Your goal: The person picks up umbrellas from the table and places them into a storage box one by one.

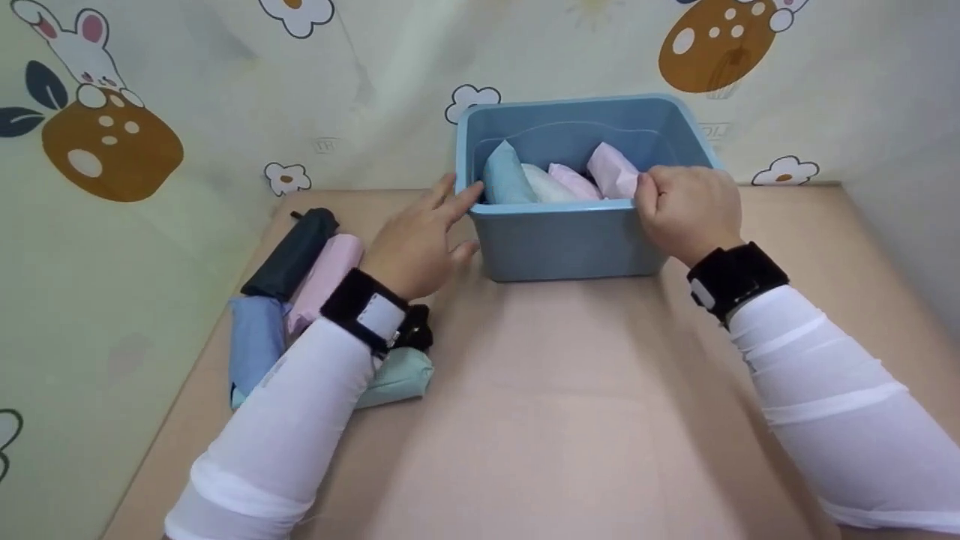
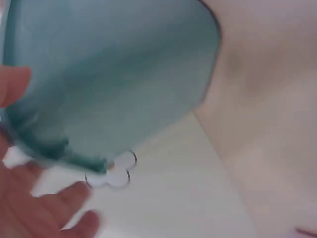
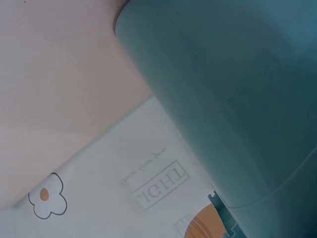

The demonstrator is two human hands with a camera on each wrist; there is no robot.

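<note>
A blue-grey plastic bin (image 1: 570,244) stands at the back of the table against the wall; its lower side also fills much of the right wrist view. My right hand (image 1: 694,210) grips the bin's front rim near the right corner, fingers curled over it. At the left front corner is my left hand (image 1: 416,244), fingers spread and fairly straight, fingertips at the rim. Inside the bin lie a teal bundle (image 1: 510,176), a pale green bundle (image 1: 546,185), a pink bundle (image 1: 576,182) and a light pink bundle (image 1: 613,171). Their lower parts are hidden.
Beside and under my left forearm lie a dark rolled bundle (image 1: 292,255), a pink one (image 1: 328,277), a blue one (image 1: 256,337), a mint one (image 1: 397,377) and a black item (image 1: 420,328), partly covered. A patterned wall covering (image 1: 405,60) rises behind the table (image 1: 540,420).
</note>
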